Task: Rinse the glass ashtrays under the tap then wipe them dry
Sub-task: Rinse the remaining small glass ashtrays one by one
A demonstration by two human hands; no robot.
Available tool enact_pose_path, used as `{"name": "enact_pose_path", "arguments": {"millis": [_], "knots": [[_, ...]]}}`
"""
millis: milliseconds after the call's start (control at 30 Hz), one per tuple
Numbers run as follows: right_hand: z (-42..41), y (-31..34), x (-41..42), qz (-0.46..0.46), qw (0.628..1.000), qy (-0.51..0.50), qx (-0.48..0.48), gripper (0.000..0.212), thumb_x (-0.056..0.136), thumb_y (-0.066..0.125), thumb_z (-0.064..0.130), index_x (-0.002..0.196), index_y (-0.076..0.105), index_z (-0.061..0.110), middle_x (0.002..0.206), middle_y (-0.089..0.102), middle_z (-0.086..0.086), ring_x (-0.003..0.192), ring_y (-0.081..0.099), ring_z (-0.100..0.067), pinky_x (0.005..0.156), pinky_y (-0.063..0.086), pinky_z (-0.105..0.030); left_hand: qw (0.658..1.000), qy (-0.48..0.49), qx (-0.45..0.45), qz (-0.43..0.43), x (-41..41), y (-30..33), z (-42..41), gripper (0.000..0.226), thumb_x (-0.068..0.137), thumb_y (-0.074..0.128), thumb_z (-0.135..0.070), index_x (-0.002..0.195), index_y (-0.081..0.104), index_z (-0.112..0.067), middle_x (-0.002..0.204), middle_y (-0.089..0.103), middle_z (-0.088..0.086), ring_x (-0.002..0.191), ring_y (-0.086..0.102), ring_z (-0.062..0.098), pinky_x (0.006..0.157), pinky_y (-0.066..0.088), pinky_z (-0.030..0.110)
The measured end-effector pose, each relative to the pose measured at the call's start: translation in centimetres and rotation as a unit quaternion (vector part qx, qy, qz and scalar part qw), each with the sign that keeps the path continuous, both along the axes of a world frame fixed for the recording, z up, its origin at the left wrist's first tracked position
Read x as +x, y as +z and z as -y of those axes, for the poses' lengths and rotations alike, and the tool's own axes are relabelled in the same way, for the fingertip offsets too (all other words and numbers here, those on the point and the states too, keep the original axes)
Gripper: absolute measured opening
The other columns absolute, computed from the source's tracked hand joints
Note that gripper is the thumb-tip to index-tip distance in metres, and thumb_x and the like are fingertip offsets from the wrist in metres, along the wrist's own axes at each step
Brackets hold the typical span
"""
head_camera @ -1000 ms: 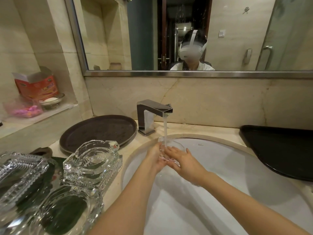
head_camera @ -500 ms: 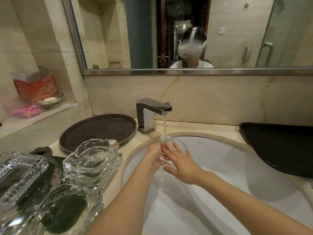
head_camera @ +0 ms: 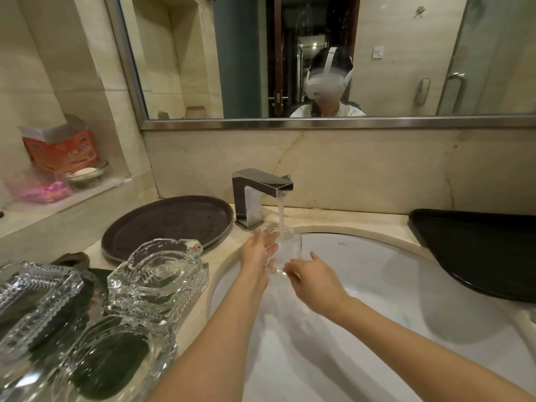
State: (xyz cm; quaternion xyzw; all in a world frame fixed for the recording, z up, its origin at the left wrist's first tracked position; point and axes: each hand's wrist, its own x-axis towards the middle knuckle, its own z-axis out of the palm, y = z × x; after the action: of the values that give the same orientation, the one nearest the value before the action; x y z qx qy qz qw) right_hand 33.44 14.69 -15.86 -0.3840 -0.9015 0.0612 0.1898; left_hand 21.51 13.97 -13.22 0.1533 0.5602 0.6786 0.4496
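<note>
A clear glass ashtray point(head_camera: 285, 246) is tilted on edge under the running stream from the square chrome tap point(head_camera: 255, 195), over the white sink point(head_camera: 377, 285). My left hand point(head_camera: 258, 252) holds its left side with fingers spread against the glass. My right hand point(head_camera: 311, 278) pinches its lower right rim. On the counter to the left stand several more cut-glass ashtrays: a stacked one point(head_camera: 159, 274), a ribbed one point(head_camera: 32, 297) and a round one point(head_camera: 113, 361).
A round dark tray point(head_camera: 168, 224) lies behind the ashtrays, left of the tap. A black tray point(head_camera: 475, 250) sits on the counter right of the sink. A ledge at left holds a red box point(head_camera: 62, 146), a soap dish point(head_camera: 87, 174) and a pink packet point(head_camera: 40, 190).
My right hand has slid from the ashtray's face down to its lower right rim. The ashtray has turned more upright under the stream. My left hand stays on its left side.
</note>
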Motion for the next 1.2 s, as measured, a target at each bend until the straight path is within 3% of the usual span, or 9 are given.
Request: {"name": "enact_pose_path", "arguments": {"millis": [133, 267, 400, 533, 633, 800, 967, 1067, 1200], "knots": [[-1.2, 0.5, 0.4, -0.235, 0.96, -0.125, -0.087, 0.01, 0.089, 0.057, 0.02, 0.094, 0.053, 0.012, 0.085, 0.061, -0.001, 0.08, 0.057, -0.021, 0.067, 0.042, -0.03, 1.0, -0.008, 0.002, -0.019, 0.0, 0.1, 0.2, 0.025, 0.091, 0.055, -0.003, 0.109, 0.057, -0.02, 0.099, 0.065, -0.002, 0.086, 0.059, 0.01, 0.064, 0.039, 0.024], [-2.4, 0.4, 0.8, -0.283, 0.861, -0.127, -0.403, 0.03, 0.089, 0.062, 0.025, 0.108, 0.047, 0.008, 0.087, 0.063, -0.003, 0.073, 0.061, -0.015, 0.063, 0.05, -0.027, 0.995, -0.05, -0.002, -0.087, 0.3, 0.1, 0.9, 0.039, 0.085, 0.045, 0.013, 0.106, 0.062, -0.016, 0.099, 0.068, -0.002, 0.085, 0.058, 0.01, 0.062, 0.037, 0.023], [-2.8, 1.2, 1.5, -0.345, 0.812, -0.088, -0.463, 0.019, 0.091, 0.057, 0.009, 0.109, 0.06, 0.003, 0.087, 0.068, -0.005, 0.062, 0.061, -0.015, 0.056, 0.049, -0.02, 0.986, -0.083, -0.009, -0.147, 0.8, 1.1, 1.9, 0.04, 0.084, 0.045, 0.014, 0.106, 0.062, -0.015, 0.106, 0.065, 0.001, 0.096, 0.054, 0.017, 0.086, 0.043, 0.036], [-2.6, 3.0, 2.5, -0.377, 0.831, -0.08, -0.402, 0.013, 0.084, 0.063, -0.004, 0.096, 0.065, -0.001, 0.091, 0.067, -0.014, 0.073, 0.063, -0.021, 0.079, 0.055, -0.032, 0.959, -0.103, 0.019, -0.262, 1.0, 2.8, 2.8, 0.04, 0.087, 0.044, 0.015, 0.097, 0.063, -0.019, 0.091, 0.062, -0.004, 0.095, 0.053, 0.017, 0.08, 0.047, 0.027], [-1.8, 4.0, 3.1, -0.379, 0.875, -0.084, -0.29, 0.013, 0.082, 0.065, -0.002, 0.083, 0.066, 0.011, 0.086, 0.068, -0.014, 0.081, 0.066, -0.029, 0.085, 0.054, -0.041, 0.908, -0.11, 0.027, -0.404, 1.0, 3.6, 3.5, 0.025, 0.091, 0.054, -0.001, 0.107, 0.068, -0.015, 0.103, 0.065, 0.0, 0.106, 0.059, 0.021, 0.09, 0.049, 0.031], [-0.4, 4.9, 4.2, -0.289, 0.954, -0.055, -0.062, 0.011, 0.087, 0.058, 0.003, 0.091, 0.063, 0.012, 0.077, 0.061, -0.003, 0.071, 0.052, -0.021, 0.056, 0.035, -0.024, 0.698, -0.131, -0.04, -0.703, 1.1, 4.3, 5.3, 0.032, 0.093, 0.054, -0.01, 0.121, 0.062, -0.022, 0.117, 0.059, 0.004, 0.104, 0.056, 0.023, 0.085, 0.046, 0.03], [1.3, 4.2, 5.0, -0.221, 0.975, -0.011, 0.033, 0.018, 0.082, 0.052, -0.01, 0.094, 0.057, 0.002, 0.081, 0.064, -0.013, 0.073, 0.055, -0.03, 0.064, 0.043, -0.035, 0.539, -0.151, -0.034, -0.828, 0.8, 4.2, 7.4, 0.043, 0.09, 0.06, -0.023, 0.133, 0.051, -0.025, 0.117, 0.051, 0.004, 0.103, 0.056, 0.024, 0.084, 0.05, 0.036], [2.3, 4.0, 5.3, -0.195, 0.979, 0.009, 0.054, 0.022, 0.08, 0.05, -0.015, 0.096, 0.056, -0.002, 0.084, 0.064, -0.014, 0.075, 0.056, -0.032, 0.066, 0.045, -0.037, 0.498, -0.152, -0.025, -0.853, 0.4, 4.0, 8.4, 0.043, 0.091, 0.058, -0.023, 0.133, 0.05, -0.025, 0.117, 0.052, 0.005, 0.101, 0.057, 0.026, 0.081, 0.051, 0.037], [3.0, 3.8, 5.3, -0.18, 0.983, 0.009, 0.045, 0.017, 0.082, 0.05, -0.012, 0.094, 0.055, -0.001, 0.078, 0.06, -0.005, 0.07, 0.051, -0.027, 0.059, 0.036, -0.029, 0.529, -0.166, -0.051, -0.831, 0.4, 3.8, 9.3, 0.038, 0.092, 0.057, -0.025, 0.13, 0.053, -0.024, 0.123, 0.052, 0.003, 0.106, 0.057, 0.027, 0.082, 0.047, 0.036]]}}
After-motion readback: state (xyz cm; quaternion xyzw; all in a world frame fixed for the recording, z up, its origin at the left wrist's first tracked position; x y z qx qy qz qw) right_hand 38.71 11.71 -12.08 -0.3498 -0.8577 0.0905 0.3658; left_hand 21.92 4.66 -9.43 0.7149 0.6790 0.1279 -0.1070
